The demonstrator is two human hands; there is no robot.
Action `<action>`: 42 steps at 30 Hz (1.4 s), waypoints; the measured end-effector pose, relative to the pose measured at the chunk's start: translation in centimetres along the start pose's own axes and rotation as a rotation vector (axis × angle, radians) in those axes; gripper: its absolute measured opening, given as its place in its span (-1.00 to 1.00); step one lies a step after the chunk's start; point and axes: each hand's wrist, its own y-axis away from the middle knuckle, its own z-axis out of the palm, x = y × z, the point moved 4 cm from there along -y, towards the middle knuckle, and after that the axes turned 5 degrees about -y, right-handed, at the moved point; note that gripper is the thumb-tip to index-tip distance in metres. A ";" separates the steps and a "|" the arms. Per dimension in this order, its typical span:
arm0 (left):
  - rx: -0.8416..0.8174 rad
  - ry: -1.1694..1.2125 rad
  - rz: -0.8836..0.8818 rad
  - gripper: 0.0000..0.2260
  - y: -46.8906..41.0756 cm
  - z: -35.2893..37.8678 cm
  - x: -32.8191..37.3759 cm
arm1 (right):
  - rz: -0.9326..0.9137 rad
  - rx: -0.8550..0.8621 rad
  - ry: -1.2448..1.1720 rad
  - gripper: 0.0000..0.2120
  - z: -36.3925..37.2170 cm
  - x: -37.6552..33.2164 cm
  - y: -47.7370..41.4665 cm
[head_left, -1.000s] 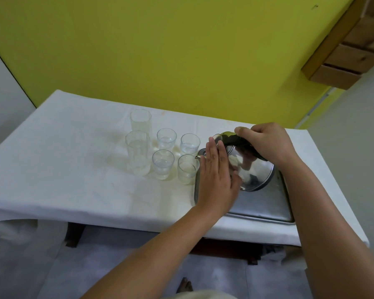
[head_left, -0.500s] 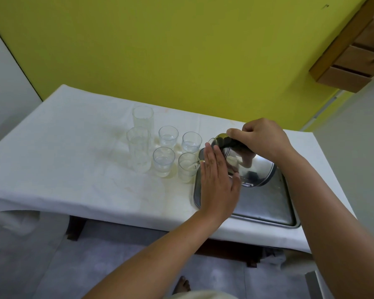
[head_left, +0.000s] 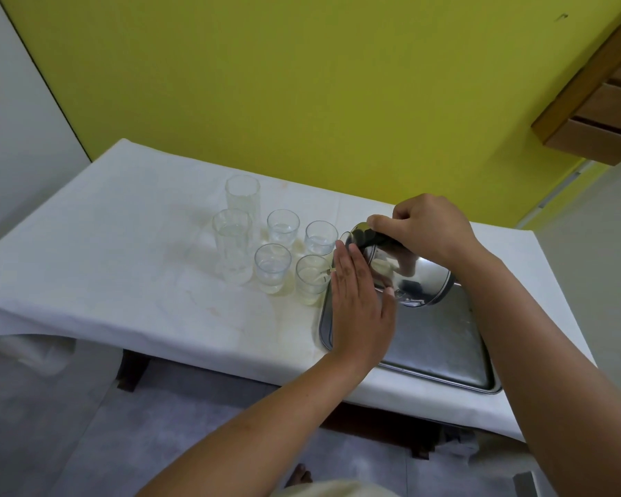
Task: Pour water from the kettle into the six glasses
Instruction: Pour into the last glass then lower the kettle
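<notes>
A shiny steel kettle is tipped to the left above a steel tray. My right hand grips its dark handle from above. My left hand lies flat against the kettle's near side, fingers straight, steadying it. The spout hangs over the nearest small glass, which holds water. Three more small glasses and two tall glasses stand to the left on the white cloth. The spout itself is mostly hidden by my left hand.
The table is covered by a white cloth and stands against a yellow wall. The tray reaches close to the table's front edge. A wooden shelf juts out at the upper right. Grey floor lies below.
The kettle has tipped a little further toward the nearest small glass. Both hands keep their hold on it. The view has shifted slightly.
</notes>
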 end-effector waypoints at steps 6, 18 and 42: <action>0.028 0.010 -0.018 -0.33 0.0 0.2 -0.1 | -0.028 -0.023 0.033 -0.50 0.0 -0.4 -0.2; 0.042 0.040 -0.025 -0.32 -0.1 0.1 -0.2 | -0.073 -0.011 0.021 -0.50 0.2 -0.5 -0.2; -0.258 -0.180 0.328 -0.28 -0.8 -0.4 -1.2 | 0.287 0.213 -0.637 -0.48 3.8 8.2 3.8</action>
